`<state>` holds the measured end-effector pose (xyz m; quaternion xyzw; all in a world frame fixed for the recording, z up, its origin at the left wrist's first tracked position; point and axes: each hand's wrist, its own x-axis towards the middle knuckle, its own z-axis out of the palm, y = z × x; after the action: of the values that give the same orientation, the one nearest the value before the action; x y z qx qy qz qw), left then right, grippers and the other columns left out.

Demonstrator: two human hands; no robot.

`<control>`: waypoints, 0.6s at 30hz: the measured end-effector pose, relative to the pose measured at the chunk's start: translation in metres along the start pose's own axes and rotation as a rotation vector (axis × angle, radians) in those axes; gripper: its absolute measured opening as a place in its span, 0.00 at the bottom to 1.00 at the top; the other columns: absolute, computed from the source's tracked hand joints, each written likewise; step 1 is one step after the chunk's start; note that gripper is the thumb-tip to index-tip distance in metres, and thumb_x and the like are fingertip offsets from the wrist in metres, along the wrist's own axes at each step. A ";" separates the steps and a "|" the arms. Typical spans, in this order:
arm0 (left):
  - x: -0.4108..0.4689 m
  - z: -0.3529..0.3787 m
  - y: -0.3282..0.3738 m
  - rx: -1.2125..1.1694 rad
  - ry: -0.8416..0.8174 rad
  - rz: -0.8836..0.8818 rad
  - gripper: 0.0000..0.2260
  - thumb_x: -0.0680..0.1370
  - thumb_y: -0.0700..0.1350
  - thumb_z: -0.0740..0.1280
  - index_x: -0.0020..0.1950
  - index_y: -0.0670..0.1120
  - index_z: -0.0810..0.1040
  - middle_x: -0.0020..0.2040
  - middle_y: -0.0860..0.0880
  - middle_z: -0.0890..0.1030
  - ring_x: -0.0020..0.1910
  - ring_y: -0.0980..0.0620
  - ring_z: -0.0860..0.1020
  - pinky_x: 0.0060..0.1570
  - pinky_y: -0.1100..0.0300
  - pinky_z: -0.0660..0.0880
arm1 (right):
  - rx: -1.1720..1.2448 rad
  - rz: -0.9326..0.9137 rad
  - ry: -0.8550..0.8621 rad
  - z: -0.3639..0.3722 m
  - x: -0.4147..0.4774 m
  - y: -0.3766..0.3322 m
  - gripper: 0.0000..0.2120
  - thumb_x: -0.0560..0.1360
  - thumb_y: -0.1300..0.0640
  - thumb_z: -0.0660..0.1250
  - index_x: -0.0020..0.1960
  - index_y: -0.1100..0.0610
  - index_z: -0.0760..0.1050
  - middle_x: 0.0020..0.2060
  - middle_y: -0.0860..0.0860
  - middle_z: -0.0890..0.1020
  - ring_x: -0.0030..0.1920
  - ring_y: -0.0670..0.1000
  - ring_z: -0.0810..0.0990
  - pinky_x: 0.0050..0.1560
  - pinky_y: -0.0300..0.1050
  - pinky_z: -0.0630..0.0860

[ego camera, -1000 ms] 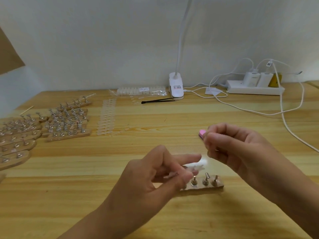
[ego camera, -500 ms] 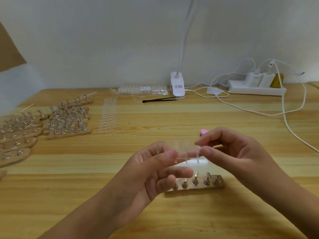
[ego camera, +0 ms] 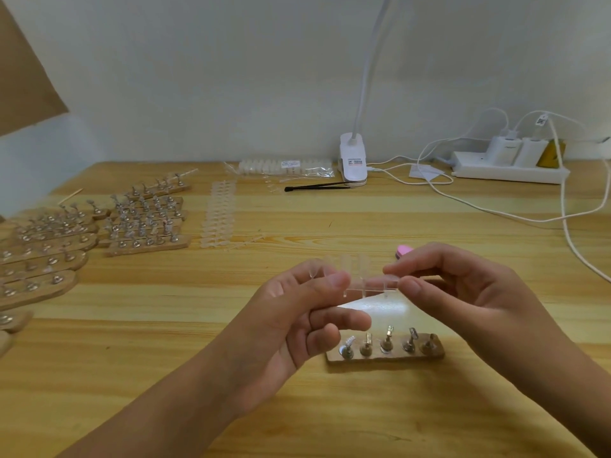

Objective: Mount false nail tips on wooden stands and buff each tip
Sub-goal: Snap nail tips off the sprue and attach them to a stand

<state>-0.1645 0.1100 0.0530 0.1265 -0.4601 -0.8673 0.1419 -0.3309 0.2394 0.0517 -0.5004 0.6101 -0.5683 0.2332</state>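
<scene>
Pale wall [ego camera: 231, 77] behind a wooden table [ego camera: 363, 418]. White clip lamp [ego camera: 353, 160] with a red-printed label, too small to read. Above a five-peg wooden stand [ego camera: 385, 353], clear strip of nail tips [ego camera: 370, 287], pinched at either end by left hand [ego camera: 291, 319] and right hand [ego camera: 469, 292].

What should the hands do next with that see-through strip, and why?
Probably snap one tip off the clear nail-tip strip: the left hand and right hand pinch its two ends, and the wooden stand just below has clips that look mostly bare.
</scene>
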 end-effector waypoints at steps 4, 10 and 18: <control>0.002 -0.005 -0.002 0.008 0.020 -0.037 0.05 0.71 0.46 0.74 0.41 0.48 0.79 0.62 0.34 0.78 0.33 0.55 0.81 0.26 0.70 0.75 | -0.039 -0.048 0.018 0.002 -0.001 0.005 0.12 0.67 0.44 0.78 0.45 0.48 0.81 0.45 0.48 0.83 0.50 0.49 0.82 0.49 0.38 0.78; 0.010 -0.016 -0.004 -0.123 0.223 -0.017 0.20 0.73 0.44 0.70 0.62 0.40 0.71 0.56 0.43 0.84 0.34 0.58 0.81 0.29 0.71 0.76 | -0.313 -0.245 0.026 0.008 -0.004 0.017 0.10 0.68 0.44 0.71 0.46 0.45 0.76 0.51 0.44 0.79 0.58 0.50 0.77 0.56 0.41 0.73; 0.017 -0.031 -0.004 -0.484 0.407 -0.100 0.10 0.70 0.42 0.71 0.47 0.43 0.73 0.42 0.47 0.81 0.31 0.57 0.76 0.27 0.69 0.76 | -0.546 -0.268 -0.123 0.028 -0.007 0.035 0.10 0.70 0.42 0.70 0.48 0.42 0.75 0.56 0.36 0.73 0.64 0.47 0.71 0.65 0.25 0.55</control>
<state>-0.1701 0.0824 0.0309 0.2827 -0.1959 -0.9143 0.2140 -0.3163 0.2277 0.0106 -0.6538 0.6537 -0.3778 0.0497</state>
